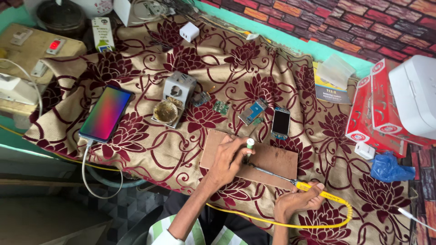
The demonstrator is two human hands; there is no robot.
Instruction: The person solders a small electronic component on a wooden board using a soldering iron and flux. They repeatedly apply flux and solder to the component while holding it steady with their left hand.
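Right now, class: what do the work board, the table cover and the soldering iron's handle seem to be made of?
Work board: probably wood or fibreboard, matte brown, flat and rigid.
Table cover: woven fabric, gold with maroon flowers, creased.
Soldering iron handle: likely plastic, smooth yellow.

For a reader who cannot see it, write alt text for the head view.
Seen from above, a person's right hand holds a yellow soldering iron with its tip on a brown board, while the left hand holds a small white tube there. A floral cloth bears a lit phone and small circuit boards.

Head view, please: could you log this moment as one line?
left hand: holds small white tube on wooden board | right hand: grips yellow soldering iron, tip on board
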